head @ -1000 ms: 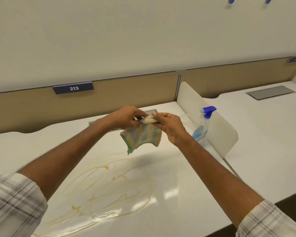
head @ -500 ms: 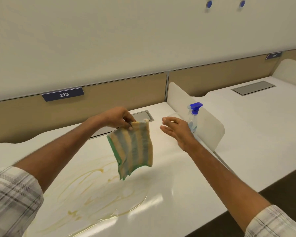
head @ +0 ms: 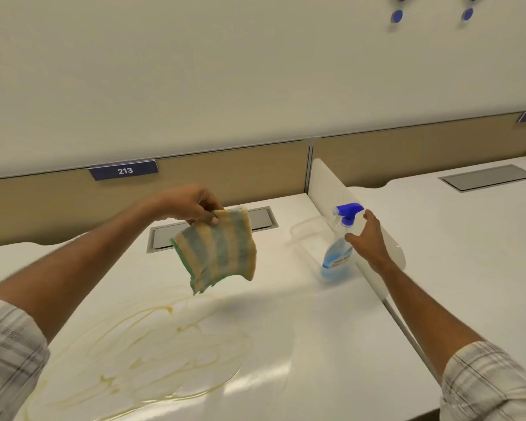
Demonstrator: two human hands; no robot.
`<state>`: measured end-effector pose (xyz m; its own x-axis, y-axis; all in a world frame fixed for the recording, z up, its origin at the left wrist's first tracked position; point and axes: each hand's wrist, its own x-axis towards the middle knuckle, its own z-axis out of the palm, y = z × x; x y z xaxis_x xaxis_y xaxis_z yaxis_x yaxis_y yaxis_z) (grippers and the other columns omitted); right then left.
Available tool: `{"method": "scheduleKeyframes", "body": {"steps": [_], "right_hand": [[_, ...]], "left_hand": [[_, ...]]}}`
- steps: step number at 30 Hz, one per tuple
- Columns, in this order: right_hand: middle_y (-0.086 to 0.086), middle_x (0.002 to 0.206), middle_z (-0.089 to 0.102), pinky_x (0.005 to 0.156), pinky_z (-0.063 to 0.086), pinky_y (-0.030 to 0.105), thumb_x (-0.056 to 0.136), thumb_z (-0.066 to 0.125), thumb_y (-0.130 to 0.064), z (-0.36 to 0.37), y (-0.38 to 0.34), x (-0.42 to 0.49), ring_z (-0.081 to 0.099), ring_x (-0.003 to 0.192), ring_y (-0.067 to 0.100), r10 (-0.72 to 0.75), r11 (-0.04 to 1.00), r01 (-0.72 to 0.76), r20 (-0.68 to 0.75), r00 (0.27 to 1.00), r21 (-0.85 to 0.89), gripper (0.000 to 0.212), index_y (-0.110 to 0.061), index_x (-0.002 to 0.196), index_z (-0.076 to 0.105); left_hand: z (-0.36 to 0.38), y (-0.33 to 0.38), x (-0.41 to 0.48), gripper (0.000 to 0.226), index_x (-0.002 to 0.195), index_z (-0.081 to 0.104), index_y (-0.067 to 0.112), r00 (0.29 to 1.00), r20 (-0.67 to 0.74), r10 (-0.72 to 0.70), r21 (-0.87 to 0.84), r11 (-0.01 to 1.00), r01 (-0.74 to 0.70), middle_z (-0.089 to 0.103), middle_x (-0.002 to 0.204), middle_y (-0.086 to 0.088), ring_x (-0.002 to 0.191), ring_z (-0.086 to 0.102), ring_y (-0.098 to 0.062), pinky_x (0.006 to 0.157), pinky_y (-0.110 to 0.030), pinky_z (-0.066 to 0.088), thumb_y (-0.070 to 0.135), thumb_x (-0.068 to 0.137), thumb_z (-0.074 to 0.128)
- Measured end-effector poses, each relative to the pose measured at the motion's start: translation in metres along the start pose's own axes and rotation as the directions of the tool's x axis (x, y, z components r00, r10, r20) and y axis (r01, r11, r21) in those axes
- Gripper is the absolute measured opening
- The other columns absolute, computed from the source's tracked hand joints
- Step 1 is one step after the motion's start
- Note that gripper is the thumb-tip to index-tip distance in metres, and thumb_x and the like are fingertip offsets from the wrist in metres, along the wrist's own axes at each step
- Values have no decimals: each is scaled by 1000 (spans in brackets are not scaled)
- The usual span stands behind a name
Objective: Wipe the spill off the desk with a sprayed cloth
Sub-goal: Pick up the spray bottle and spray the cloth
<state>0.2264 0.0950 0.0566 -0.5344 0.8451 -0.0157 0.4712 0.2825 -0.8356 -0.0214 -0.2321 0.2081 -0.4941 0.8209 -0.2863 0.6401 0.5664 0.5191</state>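
Note:
A yellow-and-green striped cloth (head: 217, 253) hangs in the air above the white desk (head: 301, 344), pinched at its top corner by my left hand (head: 192, 205). Below it a wide yellowish spill (head: 152, 354) spreads over the near left of the desk. A clear spray bottle (head: 337, 256) with blue liquid and a blue trigger head stands by the right divider. My right hand (head: 368, 241) is right beside the bottle's neck, fingers spread around it, and I cannot tell whether they touch it.
A white divider panel (head: 328, 183) separates this desk from the neighbouring desk (head: 468, 253) on the right. A grey cable hatch (head: 161, 238) lies at the back, partly hidden by the cloth. A tan back panel carries a blue 213 label (head: 124, 170).
My right hand let go of the cloth and moved right to the spray bottle. The cloth unfolded and now hangs from my left hand alone.

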Motion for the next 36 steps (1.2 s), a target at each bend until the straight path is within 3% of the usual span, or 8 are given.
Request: {"method": "scheduleKeyframes", "body": {"steps": [5, 13, 21, 25, 28, 30, 33, 36], "right_hand": [[18, 143, 57, 112, 45, 45, 94, 73, -6, 7, 11, 33, 56, 134, 35, -70, 997, 71, 145, 987, -6, 61, -4, 148, 45], [13, 133, 69, 102, 49, 41, 95, 75, -17, 10, 19, 57, 62, 125, 33, -175, 982, 140, 324, 930, 128, 47, -5, 137, 58], [7, 106, 71, 87, 55, 33, 84, 83, -23, -20, -26, 54, 66, 101, 25, -405, 853, 350, 68, 912, 388, 44, -4, 119, 65], [-16, 123, 73, 81, 60, 18, 89, 65, 16, -31, -59, 41, 63, 109, 19, -528, 708, 440, 1, 849, 553, 45, -20, 116, 64], [10, 119, 70, 69, 61, 17, 87, 60, 20, -24, -79, 13, 59, 97, 27, -530, 727, 402, 82, 844, 556, 48, -23, 108, 65], [19, 123, 67, 68, 61, 20, 90, 61, 18, -12, -86, -15, 63, 90, 19, -521, 742, 347, 168, 837, 573, 48, -26, 108, 65], [0, 113, 74, 66, 59, 21, 94, 65, 10, 16, -94, -66, 67, 83, 7, -553, 752, 336, 265, 790, 567, 37, -19, 117, 67], [-6, 101, 79, 63, 60, 24, 93, 78, -17, 50, -102, -117, 70, 71, 8, -546, 787, 355, 301, 782, 504, 18, -34, 99, 73]], "left_hand": [[-4, 10, -3, 14, 111, 78, 9, 999, -13, -37, -45, 998, 36, 73, 97, -7, 91, 68, -20, 76, -29, 58, 12, 98, 73], [-6, 9, -15, 12, 108, 79, 16, 998, 21, -64, -155, 986, 67, 79, 99, -3, 82, 74, -9, 64, -17, 56, 13, 98, 74], [-20, 12, -16, 28, 124, 76, 1, 992, 72, -104, -146, 983, 114, 79, 121, -21, 98, 75, -21, 74, -25, 63, 14, 99, 72], [-35, 18, -15, 30, 127, 76, 4, 983, 111, -148, -108, 981, 160, 78, 125, -19, 101, 76, -22, 70, -22, 64, 14, 99, 73], [-48, 21, -16, 34, 130, 75, 6, 984, 102, -144, -90, 984, 153, 78, 126, -17, 102, 75, -21, 73, -21, 65, 14, 98, 74], [-58, 22, -18, 35, 131, 74, 4, 986, 107, -127, -95, 986, 137, 78, 126, -19, 100, 75, -19, 75, -22, 65, 12, 97, 74], [-71, 24, -21, 36, 129, 76, 4, 992, 86, -94, -123, 987, 104, 80, 119, -18, 88, 79, -12, 76, -23, 66, 5, 93, 77], [-83, 28, -26, 39, 128, 76, 6, 994, 81, -69, -127, 989, 79, 82, 116, -11, 86, 80, -9, 79, -24, 66, 1, 90, 79]]}}
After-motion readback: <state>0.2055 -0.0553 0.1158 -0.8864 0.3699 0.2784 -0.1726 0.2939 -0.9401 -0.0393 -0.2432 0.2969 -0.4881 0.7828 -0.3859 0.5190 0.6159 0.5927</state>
